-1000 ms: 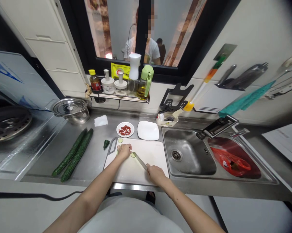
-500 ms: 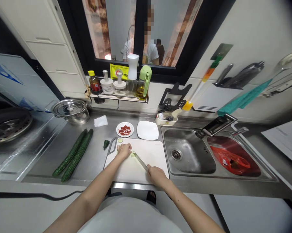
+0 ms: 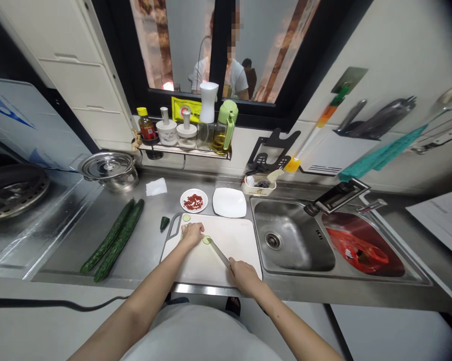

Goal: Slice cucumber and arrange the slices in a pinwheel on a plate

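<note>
My right hand (image 3: 242, 273) grips the handle of a knife (image 3: 220, 254), its blade slanting up and left across the white cutting board (image 3: 226, 228). At the blade's tip lies a round cucumber slice (image 3: 206, 240). My left hand (image 3: 192, 234) rests on the board's left part, fingers curled down and together; a bit of pale green shows at its left edge, but what lies under the fingers is hidden. Another cucumber slice (image 3: 186, 217) sits near the board's top left corner. Left of the board is a dark green cucumber end (image 3: 164, 223).
Two long cucumbers (image 3: 118, 240) lie on the steel counter at left. Behind the board stand a plate of red pieces (image 3: 194, 201) and a white square plate (image 3: 229, 202). A lidded pot (image 3: 111, 170) is back left; a sink (image 3: 291, 235) is at right.
The view has shifted very slightly. Both hands, the knife and the slices stay almost where they were.
</note>
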### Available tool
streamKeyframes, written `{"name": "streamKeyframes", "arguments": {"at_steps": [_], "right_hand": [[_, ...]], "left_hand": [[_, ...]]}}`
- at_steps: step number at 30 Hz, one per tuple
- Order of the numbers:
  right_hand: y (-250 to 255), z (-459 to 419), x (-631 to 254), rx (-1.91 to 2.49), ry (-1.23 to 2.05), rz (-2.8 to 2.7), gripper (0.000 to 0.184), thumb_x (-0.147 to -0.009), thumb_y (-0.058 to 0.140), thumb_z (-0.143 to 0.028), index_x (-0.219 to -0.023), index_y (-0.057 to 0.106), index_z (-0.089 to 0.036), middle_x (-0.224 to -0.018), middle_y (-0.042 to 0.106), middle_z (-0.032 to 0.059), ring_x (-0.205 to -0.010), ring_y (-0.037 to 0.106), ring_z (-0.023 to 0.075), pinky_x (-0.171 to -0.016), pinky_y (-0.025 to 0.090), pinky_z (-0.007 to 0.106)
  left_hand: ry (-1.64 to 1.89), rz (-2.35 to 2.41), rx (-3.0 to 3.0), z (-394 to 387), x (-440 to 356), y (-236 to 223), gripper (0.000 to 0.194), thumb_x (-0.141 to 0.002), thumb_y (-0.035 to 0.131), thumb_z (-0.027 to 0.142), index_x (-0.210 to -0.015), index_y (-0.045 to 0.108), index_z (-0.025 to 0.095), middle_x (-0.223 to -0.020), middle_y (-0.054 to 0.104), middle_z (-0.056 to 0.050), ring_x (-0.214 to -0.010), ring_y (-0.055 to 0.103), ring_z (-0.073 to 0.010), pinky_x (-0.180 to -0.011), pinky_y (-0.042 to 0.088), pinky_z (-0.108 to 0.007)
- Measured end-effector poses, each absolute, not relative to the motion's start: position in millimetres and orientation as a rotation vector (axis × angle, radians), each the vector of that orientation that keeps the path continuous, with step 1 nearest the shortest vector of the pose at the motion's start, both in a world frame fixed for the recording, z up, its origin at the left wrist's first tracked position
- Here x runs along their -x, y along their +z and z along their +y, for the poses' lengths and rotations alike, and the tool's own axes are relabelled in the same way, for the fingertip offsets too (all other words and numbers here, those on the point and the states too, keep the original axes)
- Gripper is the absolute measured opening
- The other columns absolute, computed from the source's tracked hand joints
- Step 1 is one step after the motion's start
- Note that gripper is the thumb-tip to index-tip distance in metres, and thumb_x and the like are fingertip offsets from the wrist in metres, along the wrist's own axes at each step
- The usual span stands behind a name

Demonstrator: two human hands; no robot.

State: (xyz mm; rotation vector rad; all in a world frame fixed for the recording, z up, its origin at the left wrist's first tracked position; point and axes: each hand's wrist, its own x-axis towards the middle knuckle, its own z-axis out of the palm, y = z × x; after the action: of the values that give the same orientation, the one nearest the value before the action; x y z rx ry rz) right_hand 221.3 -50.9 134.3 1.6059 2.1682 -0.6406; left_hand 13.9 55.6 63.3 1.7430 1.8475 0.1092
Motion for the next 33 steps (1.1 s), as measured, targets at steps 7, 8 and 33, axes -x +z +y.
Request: {"name": "streamKeyframes", "arguments": {"at_steps": [7, 8, 33], "right_hand": [[140, -42, -213, -1.585, -0.63, 2.142, 0.03, -0.089, 0.033, -0.016, -0.111, 0.054, -0.014, -0.097, 0.067, 0.016, -0.09, 0.065, 0.0254, -0.069, 0.043, 0.032], [140, -42, -212, -1.582, -0.625, 2.142, 0.03, -0.089, 0.033, -0.016, -0.111, 0.054, -0.014, -0.098, 0.067, 0.0161, -0.09, 0.065, 0.0253, -0.069, 0.043, 0.032], [152, -43, -213, -1.543, -0.571, 2.129, 0.032, -0.085, 0.035, -0.01, -0.111, 0.054, -0.014, -0.099, 0.067, 0.0165, -0.093, 0.065, 0.0259, -0.071, 0.044, 0.032]], "left_hand": [[0.101, 1.854, -1.737, 56, -14, 63, 0.015, -0.073, 0.064, 0.021, -0.087, 0.062, 0.025, -0.093, 0.069, -0.001, -0.101, 0.056, -0.0219, -0.089, 0.029, -0.037], [0.099, 1.854, -1.737, 56, -14, 63, 0.015, -0.073, 0.065, 0.021, -0.087, 0.062, 0.025, -0.094, 0.069, -0.001, -0.101, 0.056, -0.0218, -0.089, 0.029, -0.037], [0.074, 1.854, -1.739, 56, -14, 65, 0.016, -0.073, 0.065, 0.023, -0.088, 0.062, 0.025, -0.094, 0.07, -0.002, -0.102, 0.055, -0.0226, -0.089, 0.029, -0.037]]}}
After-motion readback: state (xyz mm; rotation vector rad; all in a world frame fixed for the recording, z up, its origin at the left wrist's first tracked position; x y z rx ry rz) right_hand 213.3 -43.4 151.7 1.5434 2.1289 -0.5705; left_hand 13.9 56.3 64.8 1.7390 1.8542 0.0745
